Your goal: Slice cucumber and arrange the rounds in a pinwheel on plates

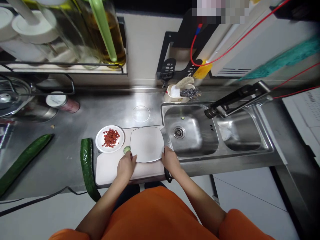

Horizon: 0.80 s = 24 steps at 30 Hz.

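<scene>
As far as could be seen, the work in hand looked only partly done: a heap of small dried red berries (110, 137) already lay on a round white plate (99, 145), and a small pale-green cucumber piece (127, 149) sat on the white rectangular cutting board (107, 169), just beside your left hand (126, 166). The glossy dark-green cucumber (87, 163) left of the board showed a flat, seemingly cut top end, while the longer dark-green cucumber (27, 159) farther left looked whole, so most of the cutting, if meant, seemed undone. The pale square plate with bowed sides and a dark rim (147, 144) was bare, over the board between your hands. Your left thumb and fingers were closed on its near left edge, and your right hand (170, 161) gripped its right edge near the close corner, both narrow; whether the plate touched the board, you could not tell.
</scene>
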Tool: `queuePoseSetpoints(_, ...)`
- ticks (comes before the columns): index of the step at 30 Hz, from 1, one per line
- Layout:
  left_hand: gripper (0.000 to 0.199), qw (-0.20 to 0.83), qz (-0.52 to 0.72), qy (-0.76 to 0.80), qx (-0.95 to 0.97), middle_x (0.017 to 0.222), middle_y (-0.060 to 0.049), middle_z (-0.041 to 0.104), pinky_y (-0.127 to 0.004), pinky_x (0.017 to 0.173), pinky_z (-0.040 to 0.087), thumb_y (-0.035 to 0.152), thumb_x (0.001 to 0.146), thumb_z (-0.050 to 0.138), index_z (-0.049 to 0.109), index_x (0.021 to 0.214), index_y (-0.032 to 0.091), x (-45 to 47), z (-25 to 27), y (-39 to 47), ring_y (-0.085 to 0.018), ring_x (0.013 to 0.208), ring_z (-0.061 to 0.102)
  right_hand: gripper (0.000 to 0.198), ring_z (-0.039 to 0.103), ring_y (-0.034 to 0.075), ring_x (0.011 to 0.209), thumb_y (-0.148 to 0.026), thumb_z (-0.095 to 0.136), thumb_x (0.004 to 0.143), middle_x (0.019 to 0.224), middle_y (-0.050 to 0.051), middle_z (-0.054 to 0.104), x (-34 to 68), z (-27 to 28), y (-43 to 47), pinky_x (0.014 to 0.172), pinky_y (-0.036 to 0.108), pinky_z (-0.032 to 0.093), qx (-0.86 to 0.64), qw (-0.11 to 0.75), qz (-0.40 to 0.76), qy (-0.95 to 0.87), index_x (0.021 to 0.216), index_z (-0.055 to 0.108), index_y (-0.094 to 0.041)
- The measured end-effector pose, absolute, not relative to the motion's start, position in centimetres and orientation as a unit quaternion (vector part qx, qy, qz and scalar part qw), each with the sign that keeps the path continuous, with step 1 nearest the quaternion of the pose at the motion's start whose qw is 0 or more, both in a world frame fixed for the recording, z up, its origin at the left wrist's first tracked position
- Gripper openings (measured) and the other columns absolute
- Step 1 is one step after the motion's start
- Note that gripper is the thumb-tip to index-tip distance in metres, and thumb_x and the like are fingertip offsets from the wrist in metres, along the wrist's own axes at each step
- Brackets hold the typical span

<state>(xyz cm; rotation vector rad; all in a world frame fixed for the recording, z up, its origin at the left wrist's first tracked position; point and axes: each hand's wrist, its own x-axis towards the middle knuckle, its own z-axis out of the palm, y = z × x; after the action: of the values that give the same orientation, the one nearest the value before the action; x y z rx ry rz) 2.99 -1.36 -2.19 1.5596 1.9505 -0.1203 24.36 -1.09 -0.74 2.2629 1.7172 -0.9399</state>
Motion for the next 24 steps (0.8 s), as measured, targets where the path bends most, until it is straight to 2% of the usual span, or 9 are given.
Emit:
queuePoseSetpoints(6, 0.025, 0.279, 0.031, 0.757, 0.590, 0.072, -0.003, 0.064, -0.028, 0.064, 0.039, 0.045, 0.085, 0.049, 0.056, 0.083, 0.021, 0.7, -2.2, -1.4, -0.019, 0.067, 0.059, 0.023, 0.062, 0.021, 0.087, -0.016, 0.041, 0.087, 0.101, 0.013, 0.064, 24.2, -0.3, -1.4, 0.071, 0.027, 0.038, 0.759, 0.077, -0.297, 0.575, 0.107, 0.054, -0.014)
queuePoseSetpoints(12, 0.028, 0.235, 0.115, 0.753, 0.604, 0.094, -0.010, 0.066, -0.032, 0.079, 0.045, 0.034, 0.081, 0.052, 0.062, 0.101, 0.018, -1.4, -3.6, -0.9, -0.023, 0.084, 0.061, 0.026, 0.061, 0.020, 0.091, -0.014, 0.040, 0.088, 0.105, 0.013, 0.063, 24.2, 0.0, -2.0, 0.076, 0.027, 0.039, 0.758, 0.059, -0.286, 0.583, 0.109, 0.054, -0.014)
queuePoseSetpoints(16, 0.029, 0.254, 0.129, 0.749, 0.598, 0.092, -0.009, 0.067, -0.033, 0.081, 0.045, 0.031, 0.080, 0.051, 0.063, 0.103, 0.019, -1.3, -4.1, -0.9, -0.023, 0.085, 0.062, 0.026, 0.061, 0.019, 0.089, -0.014, 0.040, 0.088, 0.106, 0.012, 0.063, 24.0, 0.4, -2.1, 0.075, 0.026, 0.039, 0.762, 0.064, -0.287, 0.576, 0.110, 0.054, -0.015)
queuePoseSetpoints(20, 0.024, 0.263, 0.145, 0.761, 0.574, 0.088, -0.006, 0.066, -0.030, 0.076, 0.045, 0.032, 0.077, 0.053, 0.063, 0.095, 0.020, -1.0, -3.6, -0.7, -0.020, 0.078, 0.061, 0.028, 0.061, 0.019, 0.089, -0.018, 0.040, 0.090, 0.111, 0.012, 0.061, 23.8, 0.8, -2.1, 0.076, 0.026, 0.040, 0.769, 0.076, -0.280, 0.569, 0.115, 0.053, -0.015)
queuePoseSetpoints(24, 0.015, 0.303, 0.138, 0.775, 0.537, 0.074, -0.001, 0.064, -0.027, 0.069, 0.043, 0.034, 0.073, 0.056, 0.059, 0.082, 0.022, -1.0, -3.0, -0.3, -0.017, 0.067, 0.059, 0.032, 0.060, 0.020, 0.092, -0.021, 0.042, 0.090, 0.115, 0.012, 0.059, 23.5, 0.8, -2.0, 0.077, 0.027, 0.040, 0.769, 0.065, -0.265, 0.578, 0.120, 0.052, -0.015)
